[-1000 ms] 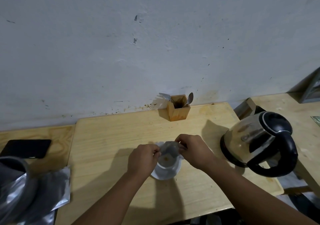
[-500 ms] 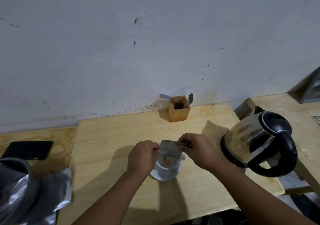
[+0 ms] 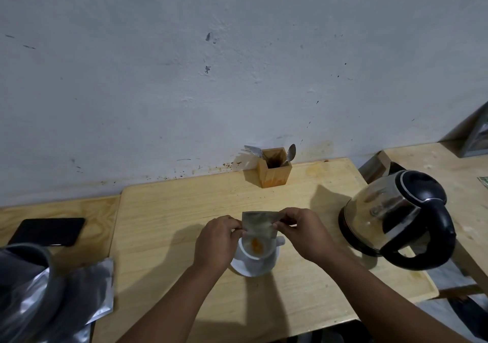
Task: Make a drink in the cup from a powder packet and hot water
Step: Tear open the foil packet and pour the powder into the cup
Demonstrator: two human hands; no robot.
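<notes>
Foil pouches (image 3: 87,290): lying at the near left table edge, beside a grey container (image 3: 23,276); unused.
Cup (image 3: 257,253): white, on a saucer (image 3: 253,270), mid table (image 3: 158,224); orange powder sits in the bottom.
Powder packet (image 3: 260,224): small silver sachet held just above the cup, mouth down.
Left hand (image 3: 217,239): grip pinched shut on packet's left edge.
Right hand (image 3: 303,233): grip pinched shut on packet's right top corner.
Kettle (image 3: 396,216): right of cup, standing, untouched.
Phone (image 3: 47,231): far left, idle.
Cutlery holder (image 3: 274,173): wooden, at the wall, with a spoon (image 3: 290,152) and fork (image 3: 252,149).
Progress: powder mostly in, looks like; packet maybe not empty. Left: pour hot water, likely stir.
</notes>
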